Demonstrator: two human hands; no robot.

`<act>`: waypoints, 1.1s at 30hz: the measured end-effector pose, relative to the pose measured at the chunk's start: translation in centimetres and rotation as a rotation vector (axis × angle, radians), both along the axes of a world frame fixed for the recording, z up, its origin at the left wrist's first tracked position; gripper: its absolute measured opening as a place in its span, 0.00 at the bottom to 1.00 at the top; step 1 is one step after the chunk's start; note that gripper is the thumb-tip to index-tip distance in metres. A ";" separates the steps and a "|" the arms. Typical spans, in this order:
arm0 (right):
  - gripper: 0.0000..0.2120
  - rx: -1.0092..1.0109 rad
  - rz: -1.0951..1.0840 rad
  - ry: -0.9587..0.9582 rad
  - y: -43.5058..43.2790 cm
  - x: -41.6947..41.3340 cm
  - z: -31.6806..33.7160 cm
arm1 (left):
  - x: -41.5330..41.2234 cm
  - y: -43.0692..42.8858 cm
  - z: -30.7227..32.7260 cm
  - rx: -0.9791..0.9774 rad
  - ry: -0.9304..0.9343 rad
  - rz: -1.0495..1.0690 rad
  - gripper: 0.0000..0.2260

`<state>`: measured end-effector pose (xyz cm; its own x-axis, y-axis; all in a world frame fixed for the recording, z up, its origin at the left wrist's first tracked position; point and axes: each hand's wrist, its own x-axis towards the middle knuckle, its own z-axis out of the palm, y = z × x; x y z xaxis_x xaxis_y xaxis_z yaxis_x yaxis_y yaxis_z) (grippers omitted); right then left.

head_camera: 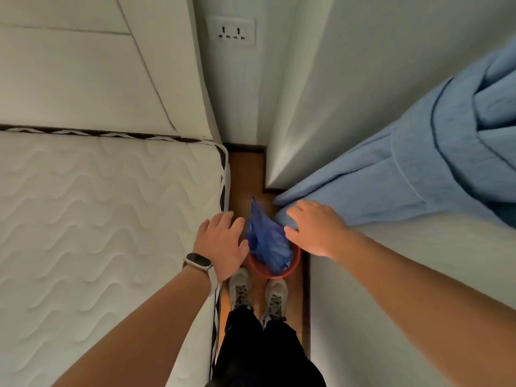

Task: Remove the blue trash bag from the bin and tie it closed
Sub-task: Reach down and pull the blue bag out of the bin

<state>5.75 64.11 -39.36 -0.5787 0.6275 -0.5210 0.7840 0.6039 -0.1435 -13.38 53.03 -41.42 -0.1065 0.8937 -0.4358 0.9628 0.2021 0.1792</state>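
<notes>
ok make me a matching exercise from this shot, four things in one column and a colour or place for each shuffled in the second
Things:
1. trash bag
2. bin rim
3. blanket
4. watch

Descriptions:
A. pale blue, draped on the right-hand bed
B. on the left wrist
C. red ring on the floor between the beds
D. dark blue, sticking up out of the bin

Pairs: 1-D, 2-C, 3-A, 4-B

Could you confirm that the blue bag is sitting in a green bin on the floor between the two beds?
Not quite: the bin has a red rim, not green, as the head view shows. The blue bag does sit in it, on the floor between the two beds.
</notes>
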 end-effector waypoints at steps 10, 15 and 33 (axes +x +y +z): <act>0.18 -0.070 -0.079 0.009 -0.1 0.3 -17.5 | 2.0 3.3 -17.7 -0.024 -0.053 -0.067 0.18; 0.20 -0.125 -0.135 -0.010 0.0 0.9 -26.3 | 3.3 2.7 -26.2 -0.160 -0.057 0.116 0.19; 0.04 -0.437 -0.592 0.264 -0.1 -3.6 -38.3 | 4.2 2.7 -33.5 0.129 -0.590 0.859 0.07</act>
<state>2.13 63.99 -77.67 -0.3503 0.6404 -0.6835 0.8649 -0.0588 -0.4985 -9.20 55.78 -74.89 -0.5291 0.6614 -0.5316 0.2576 0.7221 0.6421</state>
